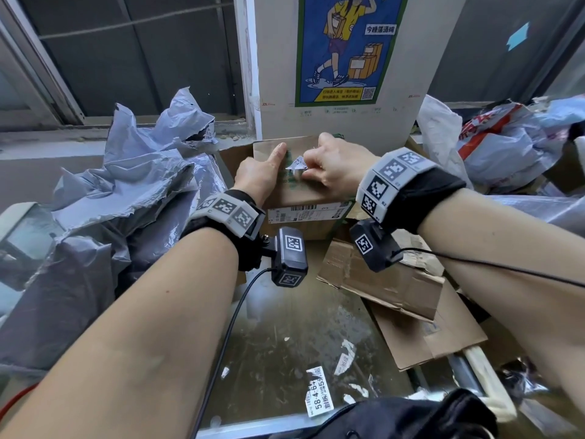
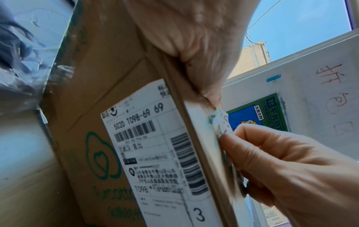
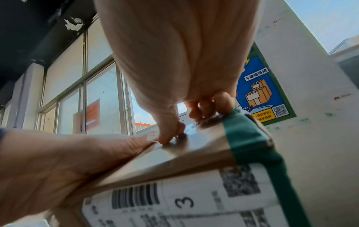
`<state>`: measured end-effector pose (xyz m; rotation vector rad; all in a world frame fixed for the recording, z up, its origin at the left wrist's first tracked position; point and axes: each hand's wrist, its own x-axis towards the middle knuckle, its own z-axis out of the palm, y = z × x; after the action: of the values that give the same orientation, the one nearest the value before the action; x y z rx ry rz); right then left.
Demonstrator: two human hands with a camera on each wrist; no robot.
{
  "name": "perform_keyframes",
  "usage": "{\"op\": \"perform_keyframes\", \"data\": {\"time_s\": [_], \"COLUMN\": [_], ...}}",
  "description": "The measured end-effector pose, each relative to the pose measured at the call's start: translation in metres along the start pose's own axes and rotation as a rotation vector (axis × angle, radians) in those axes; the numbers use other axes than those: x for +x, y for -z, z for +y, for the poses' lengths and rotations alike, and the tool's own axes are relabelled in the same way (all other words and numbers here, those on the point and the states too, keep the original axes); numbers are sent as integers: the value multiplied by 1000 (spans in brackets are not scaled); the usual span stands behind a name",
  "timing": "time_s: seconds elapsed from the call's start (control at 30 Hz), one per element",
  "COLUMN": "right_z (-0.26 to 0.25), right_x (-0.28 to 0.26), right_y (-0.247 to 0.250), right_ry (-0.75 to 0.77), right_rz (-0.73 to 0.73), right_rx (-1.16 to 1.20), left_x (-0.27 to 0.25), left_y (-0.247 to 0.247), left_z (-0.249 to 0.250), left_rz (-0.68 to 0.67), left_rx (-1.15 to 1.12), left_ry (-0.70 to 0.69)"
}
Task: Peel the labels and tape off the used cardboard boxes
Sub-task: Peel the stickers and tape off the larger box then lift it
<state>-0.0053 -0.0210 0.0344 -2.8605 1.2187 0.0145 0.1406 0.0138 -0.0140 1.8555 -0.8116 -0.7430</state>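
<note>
A brown cardboard box (image 1: 300, 191) stands at the centre in front of a white board. My left hand (image 1: 262, 172) holds its left side, with the thumb lying straight along the top face. My right hand (image 1: 305, 167) pinches the lifted corner of a small white label (image 1: 296, 163) on the top face. In the left wrist view the curled label strip (image 2: 221, 121) sits between the right hand's fingertips (image 2: 227, 138). A large shipping label (image 1: 307, 212) with barcodes covers the front face (image 2: 155, 153). Green tape (image 3: 248, 138) wraps the box's right corner.
Crumpled grey plastic bags (image 1: 126, 185) are piled at the left, and more bags (image 1: 506, 147) at the right. Flattened cardboard (image 1: 395, 296) lies on the shiny table (image 1: 285, 327), with peeled label scraps (image 1: 316, 394) near the front. A poster (image 1: 345, 49) hangs on the board behind.
</note>
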Motion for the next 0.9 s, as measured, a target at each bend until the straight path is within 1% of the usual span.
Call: {"op": "perform_keyframes", "data": {"time_s": [0.1,0.33,0.47,0.6,0.63,0.7,0.77,0.83,0.9], "right_z": [3,14,17,21,22,20,16,11,10], "right_x": [3,7,5,-2,-2,-2,-3,-3,-1], "right_y": [4,8,8,16,19,18,10,3,4], "right_ry": [4,-79,-100,-101,-103,-93,-87,-46,-9], "right_rz": [-25,3,5,65,81,53,-9,1,20], "right_rx": [74,223,322,581,592,451,214,10,-28], "left_x": [0,-5,-5,-4,-3,-3,-4,-4,-3], "left_y": [0,-2,-2,-1,0,0,-1,-1,0], "left_z": [-1,4,6,3,2,1,2,3,2], "left_rz": [-6,-4,1,-12,-13,-9,-4,-3,-6], "left_rx": [-16,12,17,23,15,14,19,17,19], "left_ry": [-4,-22,-27,-27,-25,-26,-30,-31,-32]}}
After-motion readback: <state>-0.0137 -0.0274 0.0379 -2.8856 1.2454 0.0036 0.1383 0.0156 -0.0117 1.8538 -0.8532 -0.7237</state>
